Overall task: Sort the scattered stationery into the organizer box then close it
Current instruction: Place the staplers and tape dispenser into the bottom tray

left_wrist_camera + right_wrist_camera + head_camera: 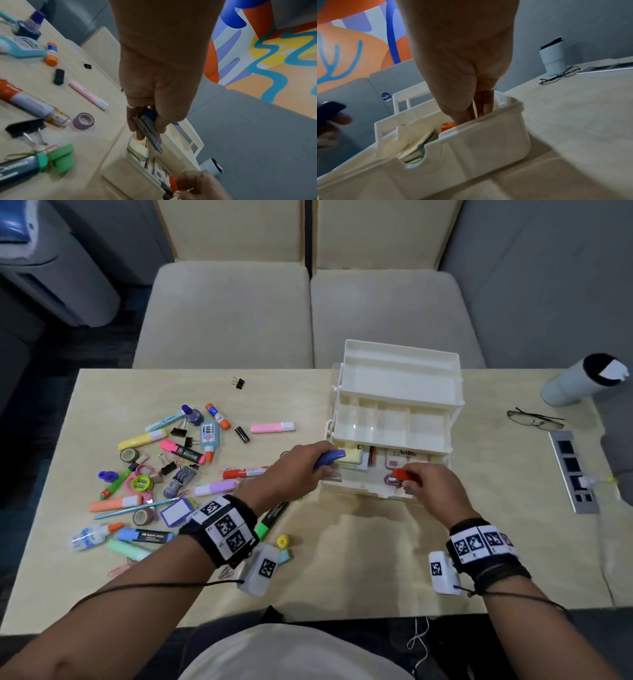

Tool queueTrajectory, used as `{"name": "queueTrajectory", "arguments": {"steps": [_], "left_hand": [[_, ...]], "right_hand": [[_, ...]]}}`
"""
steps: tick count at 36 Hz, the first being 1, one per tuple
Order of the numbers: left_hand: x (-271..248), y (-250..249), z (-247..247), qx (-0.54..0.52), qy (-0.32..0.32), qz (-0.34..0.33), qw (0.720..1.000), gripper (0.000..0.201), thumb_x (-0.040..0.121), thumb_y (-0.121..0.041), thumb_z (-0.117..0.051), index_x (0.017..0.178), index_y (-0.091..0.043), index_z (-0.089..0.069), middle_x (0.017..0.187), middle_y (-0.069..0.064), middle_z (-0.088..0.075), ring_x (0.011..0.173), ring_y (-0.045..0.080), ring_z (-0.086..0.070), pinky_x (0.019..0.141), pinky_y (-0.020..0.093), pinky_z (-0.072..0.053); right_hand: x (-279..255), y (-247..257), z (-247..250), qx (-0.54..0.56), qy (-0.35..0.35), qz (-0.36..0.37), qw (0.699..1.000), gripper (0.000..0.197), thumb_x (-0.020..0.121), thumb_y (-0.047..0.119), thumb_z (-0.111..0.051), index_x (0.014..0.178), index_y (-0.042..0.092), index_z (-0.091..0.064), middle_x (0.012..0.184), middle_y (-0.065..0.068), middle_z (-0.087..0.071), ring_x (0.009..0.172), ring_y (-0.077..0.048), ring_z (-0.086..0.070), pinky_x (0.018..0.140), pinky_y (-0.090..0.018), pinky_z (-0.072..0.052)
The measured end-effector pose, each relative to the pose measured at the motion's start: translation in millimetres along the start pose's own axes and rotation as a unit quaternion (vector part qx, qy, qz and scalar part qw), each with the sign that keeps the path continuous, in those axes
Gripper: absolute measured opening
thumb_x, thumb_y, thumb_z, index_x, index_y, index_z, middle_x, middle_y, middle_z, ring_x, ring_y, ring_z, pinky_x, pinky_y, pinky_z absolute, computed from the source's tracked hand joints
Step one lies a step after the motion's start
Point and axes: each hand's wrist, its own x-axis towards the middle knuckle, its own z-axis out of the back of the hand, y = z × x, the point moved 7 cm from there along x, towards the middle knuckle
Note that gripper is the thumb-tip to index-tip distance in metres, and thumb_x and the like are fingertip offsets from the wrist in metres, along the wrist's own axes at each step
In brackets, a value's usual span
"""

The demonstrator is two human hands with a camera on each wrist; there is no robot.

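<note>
Left hand grips blue stapler, right hand pinches orange one: set both flat in box bottom near front edge, clear of the notepads.

The light wooden table carries everything here. The left half is a proper mess: pastel highlighters, a pink highlighter lying off on its own, a blue glue bottle, an orange-capped glue stick, black binder clips, with one small black binder clip alone near the far edge, plus rolls of washi tape, markers and pink paper clips. A little yellow ring-shaped piece sits near the front. The white plastic tiered organizer box stands open at centre-right. Over on the right are a white tumbler with a black lid, a pair of thin-framed glasses and a silver socket panel set into the top.
</note>
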Motion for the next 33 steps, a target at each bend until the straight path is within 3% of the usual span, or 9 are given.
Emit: {"name": "queueTrajectory", "arguments": {"steps": [6, 11, 17, 20, 24, 28, 33], "left_hand": [[16, -24, -27, 0.009, 0.022, -0.015, 1.000, 0.020, 0.095, -0.009, -0.063, 0.107, -0.024, -0.059, 0.095, -0.006, -0.059, 0.085, 0.019, -0.054, 0.074, 0.032, -0.041], [27, -42, -45, -0.023, -0.019, -0.038, 0.999, 0.020, 0.091, -0.014, -0.076, 0.110, -0.019, -0.073, 0.096, -0.003, -0.068, 0.087, 0.017, -0.060, 0.079, 0.033, -0.052], [45, -68, -71, -0.068, -0.047, -0.048, 0.995, 0.028, 0.088, -0.011, -0.078, 0.113, -0.020, -0.077, 0.097, -0.003, -0.073, 0.087, 0.016, -0.064, 0.081, 0.035, -0.055], [56, -84, -86, -0.047, -0.044, -0.072, 0.995, 0.027, 0.089, -0.005, -0.074, 0.112, -0.017, -0.076, 0.093, -0.002, -0.072, 0.083, 0.014, -0.059, 0.077, 0.032, -0.051], [69, -98, -108, 0.020, -0.033, -0.107, 0.993, 0.034, 0.086, 0.004, -0.067, 0.112, -0.016, -0.074, 0.093, 0.001, -0.067, 0.084, 0.017, -0.055, 0.075, 0.034, -0.047], [80, -103, -123, 0.059, -0.027, -0.116, 0.991, 0.029, 0.087, 0.002, -0.066, 0.110, -0.013, -0.074, 0.093, 0.006, -0.063, 0.086, 0.021, -0.051, 0.074, 0.033, -0.038], [91, -111, -131, 0.076, -0.032, -0.120, 0.989, 0.019, 0.089, -0.005, -0.065, 0.104, -0.013, -0.074, 0.088, 0.007, -0.062, 0.080, 0.018, -0.048, 0.070, 0.034, -0.041]], "right_hand": [[10, -7, -5, -0.048, -0.008, -0.009, 0.999, 0.023, 0.095, 0.021, -0.073, 0.115, 0.029, -0.078, 0.105, 0.002, -0.078, 0.096, -0.025, -0.070, 0.079, -0.036, -0.055], [8, -8, -4, -0.077, -0.031, -0.010, 0.997, 0.017, 0.097, 0.016, -0.067, 0.106, 0.027, -0.075, 0.097, 0.001, -0.076, 0.088, -0.026, -0.069, 0.068, -0.031, -0.042], [-1, -18, 4, 0.010, -0.055, -0.010, 0.998, 0.021, 0.093, 0.012, -0.068, 0.111, 0.024, -0.070, 0.101, -0.003, -0.074, 0.091, -0.030, -0.069, 0.075, -0.038, -0.056], [-11, -30, 18, 0.076, -0.113, -0.028, 0.990, 0.011, 0.097, 0.015, -0.066, 0.105, 0.019, -0.074, 0.095, -0.004, -0.073, 0.084, -0.027, -0.067, 0.075, -0.040, -0.057], [-33, -45, 33, 0.117, -0.183, -0.041, 0.975, 0.011, 0.099, 0.022, -0.066, 0.105, 0.019, -0.076, 0.097, 0.002, -0.073, 0.081, -0.018, -0.065, 0.076, -0.036, -0.057], [-47, -57, 34, 0.133, -0.188, -0.051, 0.972, 0.012, 0.098, 0.021, -0.066, 0.103, 0.019, -0.076, 0.096, 0.003, -0.072, 0.079, -0.017, -0.066, 0.074, -0.036, -0.058], [-57, -60, 25, 0.158, -0.185, -0.047, 0.969, 0.010, 0.098, 0.019, -0.067, 0.104, 0.017, -0.076, 0.097, 0.002, -0.070, 0.080, -0.018, -0.066, 0.074, -0.040, -0.058]]}}
